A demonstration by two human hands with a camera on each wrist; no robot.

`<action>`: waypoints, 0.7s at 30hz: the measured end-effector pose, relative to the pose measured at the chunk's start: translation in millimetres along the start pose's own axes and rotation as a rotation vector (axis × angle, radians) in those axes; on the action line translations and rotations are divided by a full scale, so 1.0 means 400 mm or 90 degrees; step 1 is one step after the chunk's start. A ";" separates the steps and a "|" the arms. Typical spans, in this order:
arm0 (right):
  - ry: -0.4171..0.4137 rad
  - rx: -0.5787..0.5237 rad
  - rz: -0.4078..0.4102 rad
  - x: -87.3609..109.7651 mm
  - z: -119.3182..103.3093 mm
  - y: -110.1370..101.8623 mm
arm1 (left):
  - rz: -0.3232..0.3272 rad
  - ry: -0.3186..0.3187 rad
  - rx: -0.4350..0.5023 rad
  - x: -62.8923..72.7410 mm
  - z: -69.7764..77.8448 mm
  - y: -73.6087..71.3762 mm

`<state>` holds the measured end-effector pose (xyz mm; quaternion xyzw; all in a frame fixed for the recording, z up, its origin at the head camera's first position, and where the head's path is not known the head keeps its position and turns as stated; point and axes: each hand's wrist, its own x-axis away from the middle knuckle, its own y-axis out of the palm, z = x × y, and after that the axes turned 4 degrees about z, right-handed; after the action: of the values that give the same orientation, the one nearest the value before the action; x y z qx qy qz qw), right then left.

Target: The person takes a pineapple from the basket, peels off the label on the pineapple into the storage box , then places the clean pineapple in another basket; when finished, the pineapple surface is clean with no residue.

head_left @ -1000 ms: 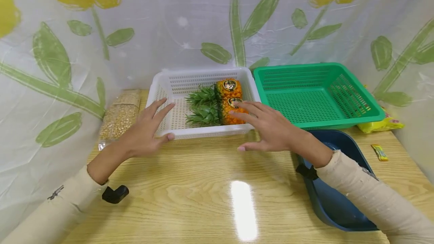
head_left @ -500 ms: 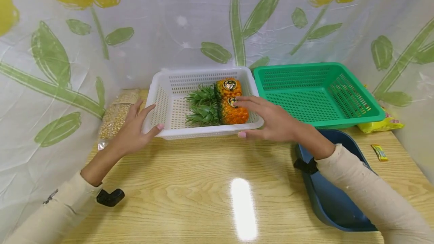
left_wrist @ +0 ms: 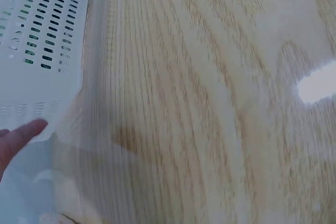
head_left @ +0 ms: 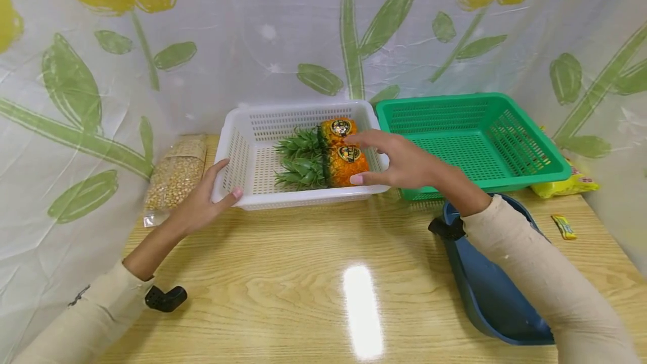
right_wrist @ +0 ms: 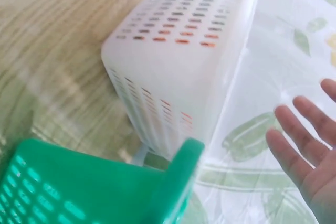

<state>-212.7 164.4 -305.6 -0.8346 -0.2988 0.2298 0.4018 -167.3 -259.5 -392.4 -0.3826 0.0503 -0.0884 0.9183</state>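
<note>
A white perforated plastic basket (head_left: 253, 200) sits at the back middle of the table. Two pineapples lie inside it at the right end: a front one (head_left: 349, 168) and a rear one (head_left: 337, 130), each with a round dark label and green crown leaves pointing left. At the basket's front left corner is my left hand (head_left: 198, 200), its thumb by the front wall and its index finger along the left side. My right hand (head_left: 404, 162) hovers over the basket's right end with fingers spread, holding nothing; the right wrist view shows its fingers apart from the basket.
A green perforated basket (head_left: 546, 176) adjoins the white one on the right. Before it stands a dark blue basin (head_left: 505, 291), partly under my right sleeve. A bag of corn kernels (head_left: 177, 181), a yellow packet (head_left: 566, 185) and a small wrapped sweet (head_left: 563, 227) lie around.
My left hand has moved left from over the white basket to its front left corner. My right hand has shifted toward the back along the basket's right end. The pineapples have stayed put.
</note>
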 end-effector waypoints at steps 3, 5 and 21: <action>0.012 -0.004 -0.012 -0.015 0.000 -0.014 | -0.012 -0.011 0.034 0.001 -0.001 -0.001; 0.015 -0.002 -0.012 -0.025 -0.002 -0.024 | -0.019 -0.016 0.054 0.001 -0.003 -0.002; 0.096 -0.009 -0.082 -0.126 0.038 -0.074 | -0.026 -0.026 0.160 -0.004 -0.012 0.003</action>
<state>-267.7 152.8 -283.2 -0.8316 -0.3223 0.1377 0.4309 -169.6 -261.5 -396.7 -0.2671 0.0121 -0.1050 0.9579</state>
